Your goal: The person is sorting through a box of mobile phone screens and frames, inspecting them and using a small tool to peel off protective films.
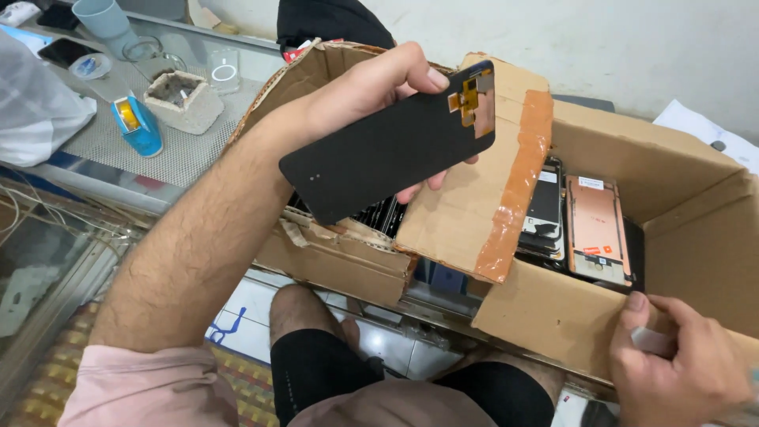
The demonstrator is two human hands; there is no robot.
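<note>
Panel, a black phone screen part with an orange flex tab at its upper right end, sits tilted at centre frame, pinched by the left hand, thumb on top and fingers beneath, so its back faces the camera. Below and right, the open cardboard box holds more panels stacked on edge. At lower right, the right hand presses its thumb and curled fingers on the box wall, apparently steadying it.
</note>
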